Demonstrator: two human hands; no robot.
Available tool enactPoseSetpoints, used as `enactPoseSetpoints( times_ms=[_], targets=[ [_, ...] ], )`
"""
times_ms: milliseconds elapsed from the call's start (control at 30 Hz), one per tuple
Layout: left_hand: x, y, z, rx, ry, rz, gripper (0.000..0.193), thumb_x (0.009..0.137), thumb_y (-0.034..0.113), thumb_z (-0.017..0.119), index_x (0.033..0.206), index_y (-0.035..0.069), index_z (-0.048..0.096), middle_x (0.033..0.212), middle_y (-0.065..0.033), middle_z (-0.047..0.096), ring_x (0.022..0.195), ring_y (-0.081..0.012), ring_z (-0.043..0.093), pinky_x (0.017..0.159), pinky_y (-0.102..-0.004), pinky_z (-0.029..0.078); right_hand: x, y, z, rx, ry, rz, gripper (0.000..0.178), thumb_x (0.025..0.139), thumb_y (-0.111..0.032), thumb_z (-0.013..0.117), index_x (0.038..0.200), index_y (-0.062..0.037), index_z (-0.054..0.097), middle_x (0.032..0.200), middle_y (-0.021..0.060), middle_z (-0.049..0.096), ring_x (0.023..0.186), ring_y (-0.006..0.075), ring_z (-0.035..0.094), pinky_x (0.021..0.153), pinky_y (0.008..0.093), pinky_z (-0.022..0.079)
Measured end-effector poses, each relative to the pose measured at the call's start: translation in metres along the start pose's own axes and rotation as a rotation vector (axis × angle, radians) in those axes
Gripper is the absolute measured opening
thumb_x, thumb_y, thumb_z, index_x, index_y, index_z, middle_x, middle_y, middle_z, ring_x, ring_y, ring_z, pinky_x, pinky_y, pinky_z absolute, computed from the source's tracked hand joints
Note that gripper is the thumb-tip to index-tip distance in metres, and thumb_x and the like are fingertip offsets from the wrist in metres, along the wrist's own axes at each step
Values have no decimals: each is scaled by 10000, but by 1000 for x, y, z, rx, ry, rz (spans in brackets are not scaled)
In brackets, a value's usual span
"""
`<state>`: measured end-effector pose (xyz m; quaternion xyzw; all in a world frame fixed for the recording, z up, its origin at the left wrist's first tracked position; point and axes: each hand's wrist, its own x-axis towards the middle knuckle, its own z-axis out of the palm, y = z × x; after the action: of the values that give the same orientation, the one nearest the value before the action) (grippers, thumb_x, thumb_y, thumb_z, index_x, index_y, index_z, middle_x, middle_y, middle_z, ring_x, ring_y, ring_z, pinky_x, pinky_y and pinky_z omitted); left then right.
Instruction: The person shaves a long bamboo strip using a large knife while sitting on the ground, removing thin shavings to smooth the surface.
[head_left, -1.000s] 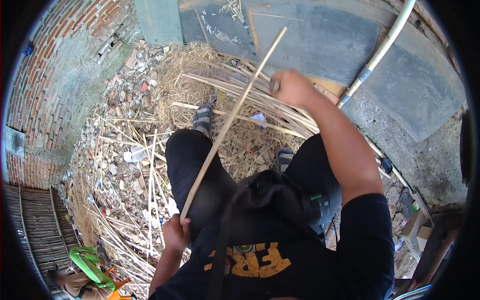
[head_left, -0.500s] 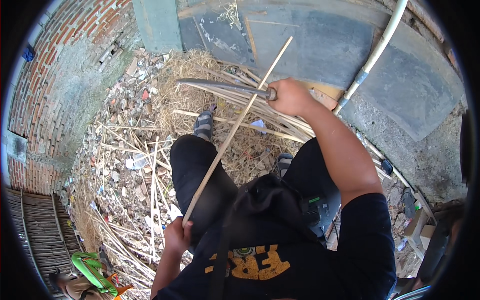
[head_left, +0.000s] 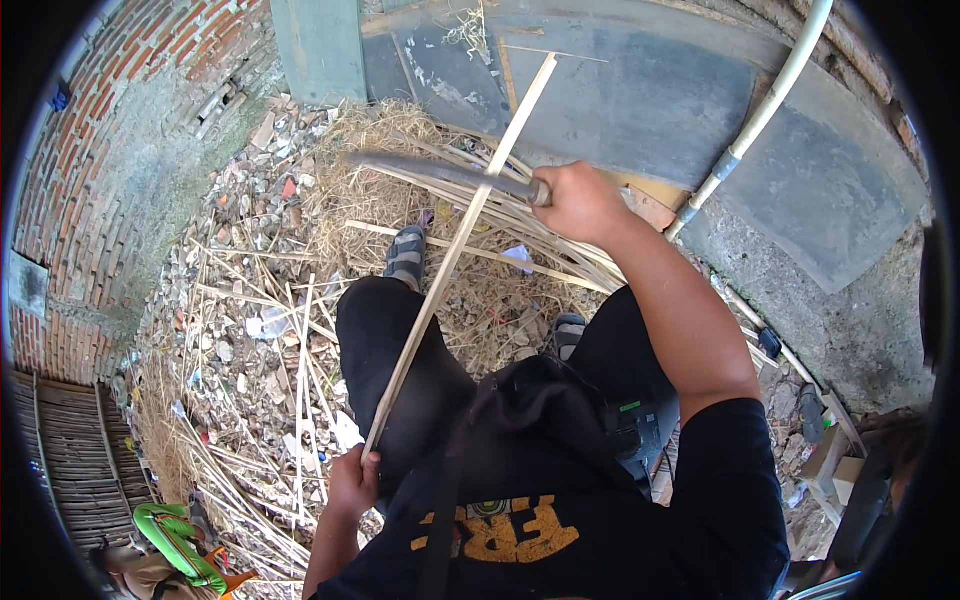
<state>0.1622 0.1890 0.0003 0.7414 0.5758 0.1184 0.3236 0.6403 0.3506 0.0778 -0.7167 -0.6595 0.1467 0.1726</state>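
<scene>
Near my left knee, my left hand (head_left: 353, 480) is closed around the lower end of a long, pale bamboo strip (head_left: 440, 285). The strip slants up and to the right past my leg, its far end over the dark panels. My right hand (head_left: 580, 203) grips the short handle of a machete (head_left: 440, 170). Its dark blade points left and crosses the strip in the upper part; the blade's tip is blurred. Whether the edge touches the strip or cuts into it I cannot tell.
Cut bamboo strips (head_left: 575, 245) lie in a bundle beyond my feet, with more strips (head_left: 303, 400) scattered on the rubble at left. Dry shavings (head_left: 365, 140) heap near the panels. A pale pipe (head_left: 765, 105) leans at right. A person in green (head_left: 180, 545) sits at lower left.
The strip has turned in my left hand, showing a paler, wider face, and its far end has shifted left and up. The machete has moved slightly left.
</scene>
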Motion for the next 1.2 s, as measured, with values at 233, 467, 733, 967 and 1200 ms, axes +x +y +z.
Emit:
enactPoseSetpoints(
  times_ms=[233,467,733,967,1200],
  targets=[
    [10,8,0,21,-6,-26,530,1034,445,462,818,-30,554,582,-142,519,535,-245,516,539,-400,403,16,17,3,17,-36,-16,235,774,-217,695,985,-115,718,891,151,721,871,335,702,807,453,564],
    [0,-10,-3,12,-36,-8,517,1033,432,468,813,-27,557,581,-105,520,542,-196,515,527,-376,396,-6,-10,-7,-151,-76,-110,364,773,-176,669,1132,-142,717,938,171,719,913,335,696,801,453,567],
    [2,-1,-1,-45,6,-15,448,1023,361,518,746,8,528,555,-162,515,503,-340,528,518,-414,404,1,14,-9,32,68,45,297,798,-191,662,1083,-135,724,928,181,719,905,352,691,838,448,561],
    [9,8,0,60,-4,-36,455,1015,373,535,771,-10,568,578,-177,569,564,-368,629,517,-426,439,11,34,-10,-30,10,29,288,786,-183,638,1054,-118,720,962,195,718,894,369,688,842,463,553],
    [6,11,-6,-86,-42,-72,433,1024,344,541,773,-7,578,570,-134,569,517,-273,595,517,-385,440,-5,8,-19,-30,59,-11,327,779,-190,645,1088,-113,718,980,182,724,908,374,691,848,454,557]
  ],
)
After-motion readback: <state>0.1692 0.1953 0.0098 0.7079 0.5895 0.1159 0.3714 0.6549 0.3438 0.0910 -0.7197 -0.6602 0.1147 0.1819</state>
